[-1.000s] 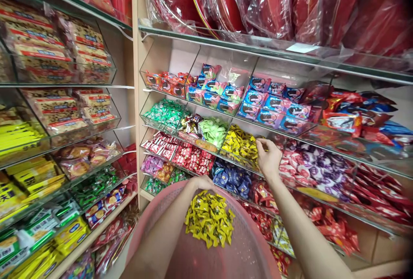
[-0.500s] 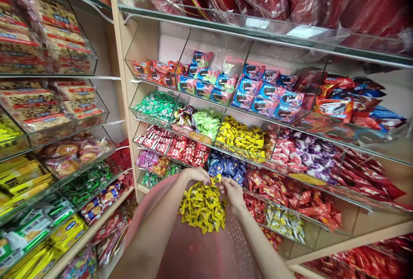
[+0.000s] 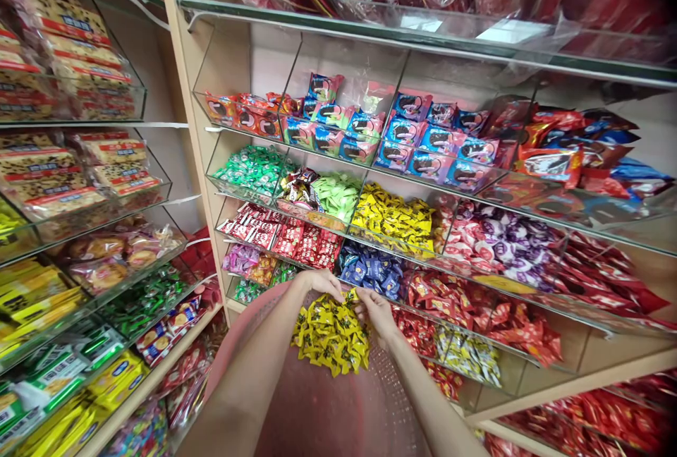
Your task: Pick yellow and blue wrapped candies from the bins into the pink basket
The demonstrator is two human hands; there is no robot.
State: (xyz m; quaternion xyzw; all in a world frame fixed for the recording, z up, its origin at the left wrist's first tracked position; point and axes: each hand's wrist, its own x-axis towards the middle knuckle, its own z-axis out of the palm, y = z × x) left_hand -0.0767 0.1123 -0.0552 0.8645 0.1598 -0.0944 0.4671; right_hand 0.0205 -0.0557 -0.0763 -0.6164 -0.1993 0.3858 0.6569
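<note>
A pink perforated basket [image 3: 328,407] is held in front of me and carries a heap of yellow wrapped candies [image 3: 331,333]. My left hand [image 3: 320,281] grips the basket's far rim. My right hand [image 3: 375,309] hovers over the heap's far edge, fingers curled around yellow candies. Straight ahead, a clear shelf bin [image 3: 394,221] holds more of the same yellow candies.
Clear acrylic bins fill the shelves: blue candies [image 3: 370,270], green ones [image 3: 338,196], red packets [image 3: 296,242], blue biscuit packs [image 3: 423,150]. Another shelf unit on the left carries cakes [image 3: 106,168] and yellow boxes. Red wrapped goods lie on top.
My right hand left the yellow candy bin on the shelf and came down to the heap in the basket. The view shifted slightly right and down.
</note>
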